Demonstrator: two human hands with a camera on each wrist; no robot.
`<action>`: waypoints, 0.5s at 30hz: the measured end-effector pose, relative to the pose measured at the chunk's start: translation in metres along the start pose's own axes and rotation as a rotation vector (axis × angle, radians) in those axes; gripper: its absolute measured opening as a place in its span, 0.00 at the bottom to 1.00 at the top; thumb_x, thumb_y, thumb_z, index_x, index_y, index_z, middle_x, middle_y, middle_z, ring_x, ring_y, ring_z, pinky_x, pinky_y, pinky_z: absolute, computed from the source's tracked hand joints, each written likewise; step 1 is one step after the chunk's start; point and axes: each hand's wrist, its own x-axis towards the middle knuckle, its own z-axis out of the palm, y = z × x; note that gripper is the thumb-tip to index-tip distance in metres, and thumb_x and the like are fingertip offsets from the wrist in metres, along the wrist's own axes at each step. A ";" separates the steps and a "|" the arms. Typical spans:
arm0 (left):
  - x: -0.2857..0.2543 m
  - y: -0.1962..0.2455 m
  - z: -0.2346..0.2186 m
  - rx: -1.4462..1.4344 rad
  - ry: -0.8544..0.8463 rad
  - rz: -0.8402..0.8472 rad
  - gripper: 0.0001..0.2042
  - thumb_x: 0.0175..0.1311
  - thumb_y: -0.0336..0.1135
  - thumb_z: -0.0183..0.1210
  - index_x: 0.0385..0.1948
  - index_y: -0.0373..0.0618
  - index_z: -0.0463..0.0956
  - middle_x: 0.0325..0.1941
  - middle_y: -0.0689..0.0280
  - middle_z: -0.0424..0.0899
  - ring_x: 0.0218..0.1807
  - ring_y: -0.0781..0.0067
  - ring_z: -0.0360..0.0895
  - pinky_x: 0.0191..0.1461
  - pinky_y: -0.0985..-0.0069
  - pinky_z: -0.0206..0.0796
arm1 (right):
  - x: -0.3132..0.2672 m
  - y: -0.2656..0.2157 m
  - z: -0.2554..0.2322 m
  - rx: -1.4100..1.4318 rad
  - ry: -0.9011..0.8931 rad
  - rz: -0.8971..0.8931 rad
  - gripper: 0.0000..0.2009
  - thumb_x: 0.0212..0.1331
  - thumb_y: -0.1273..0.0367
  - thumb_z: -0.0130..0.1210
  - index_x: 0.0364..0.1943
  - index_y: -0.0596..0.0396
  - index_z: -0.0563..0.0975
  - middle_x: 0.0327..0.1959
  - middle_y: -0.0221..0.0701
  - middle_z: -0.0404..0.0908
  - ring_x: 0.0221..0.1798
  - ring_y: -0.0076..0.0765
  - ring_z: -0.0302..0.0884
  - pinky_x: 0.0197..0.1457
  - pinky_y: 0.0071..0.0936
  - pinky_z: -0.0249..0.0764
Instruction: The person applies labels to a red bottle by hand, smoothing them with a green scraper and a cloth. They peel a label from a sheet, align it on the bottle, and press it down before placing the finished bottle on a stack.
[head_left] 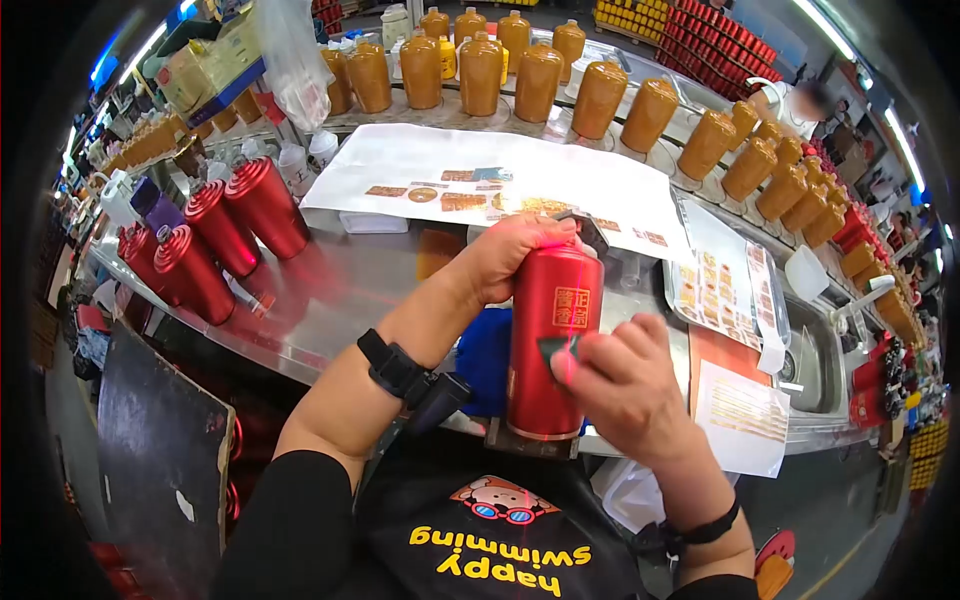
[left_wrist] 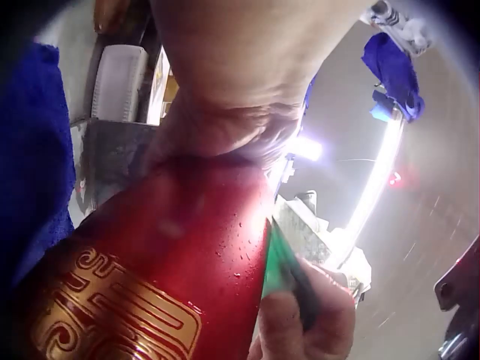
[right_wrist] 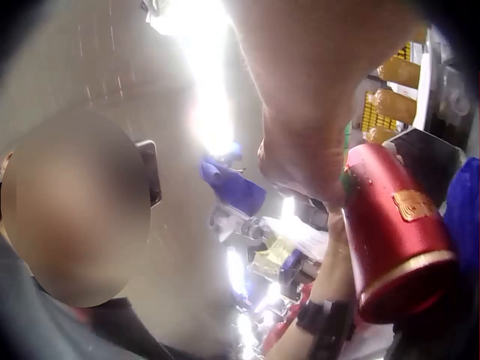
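Note:
A red bottle with a gold square of characters lies tilted in front of me, its base toward my body. My left hand grips it at the neck end, and the neck is mostly hidden by the fingers. Between the thumb and fingers of my right hand is a small flat green scraper, pinched at the bottle's right side. In the left wrist view the scraper's edge lies along the bottle wall, where water droplets show. A blue cloth is beside the bottle on the left.
Sheets of gold decals lie across the steel table; a decal tray and a sink are at right. Several red bottles stand at left. Brown bottles line the track behind. A person is at far right.

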 end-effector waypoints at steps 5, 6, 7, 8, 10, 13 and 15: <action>-0.005 0.002 0.004 -0.003 0.019 0.022 0.11 0.70 0.37 0.54 0.41 0.37 0.75 0.46 0.57 0.81 0.45 0.72 0.79 0.54 0.72 0.73 | 0.008 0.023 -0.018 0.181 0.105 0.043 0.13 0.40 0.73 0.67 0.33 0.45 0.81 0.29 0.25 0.73 0.34 0.34 0.69 0.42 0.34 0.63; -0.005 0.003 0.007 -0.013 0.014 0.030 0.11 0.70 0.37 0.54 0.40 0.36 0.76 0.47 0.56 0.81 0.46 0.72 0.79 0.54 0.72 0.72 | 0.011 0.032 -0.012 0.182 0.200 0.073 0.13 0.40 0.73 0.68 0.34 0.45 0.81 0.30 0.25 0.73 0.34 0.35 0.69 0.42 0.34 0.62; -0.005 0.002 0.006 0.004 0.032 0.032 0.13 0.70 0.39 0.54 0.39 0.36 0.77 0.49 0.54 0.80 0.46 0.70 0.79 0.55 0.72 0.72 | 0.009 0.036 -0.007 0.163 0.202 0.063 0.14 0.39 0.72 0.68 0.34 0.45 0.81 0.31 0.26 0.73 0.34 0.36 0.69 0.42 0.35 0.62; -0.005 0.002 0.004 0.008 0.012 0.036 0.13 0.70 0.39 0.54 0.39 0.36 0.77 0.49 0.54 0.81 0.46 0.70 0.79 0.55 0.72 0.72 | 0.008 0.039 -0.003 0.144 0.207 0.049 0.14 0.39 0.72 0.68 0.35 0.46 0.81 0.31 0.26 0.74 0.34 0.36 0.69 0.42 0.35 0.63; -0.006 0.000 -0.002 0.014 -0.022 0.049 0.13 0.69 0.39 0.54 0.41 0.35 0.77 0.49 0.54 0.81 0.47 0.69 0.80 0.56 0.72 0.72 | -0.009 0.027 0.003 0.176 0.140 0.047 0.14 0.39 0.72 0.68 0.35 0.47 0.81 0.32 0.26 0.73 0.35 0.36 0.69 0.43 0.36 0.63; -0.008 -0.003 -0.007 0.028 0.031 0.043 0.14 0.69 0.39 0.54 0.43 0.36 0.78 0.48 0.55 0.82 0.47 0.70 0.80 0.55 0.72 0.72 | -0.025 0.013 -0.001 0.218 0.039 0.062 0.15 0.38 0.70 0.69 0.35 0.48 0.81 0.31 0.26 0.72 0.33 0.35 0.69 0.43 0.37 0.63; -0.010 -0.001 0.000 0.060 0.057 0.083 0.14 0.68 0.39 0.55 0.43 0.35 0.79 0.47 0.56 0.83 0.45 0.71 0.81 0.53 0.72 0.74 | -0.022 0.010 -0.014 0.240 -0.009 0.023 0.15 0.37 0.70 0.69 0.35 0.48 0.81 0.29 0.25 0.72 0.31 0.34 0.68 0.43 0.37 0.62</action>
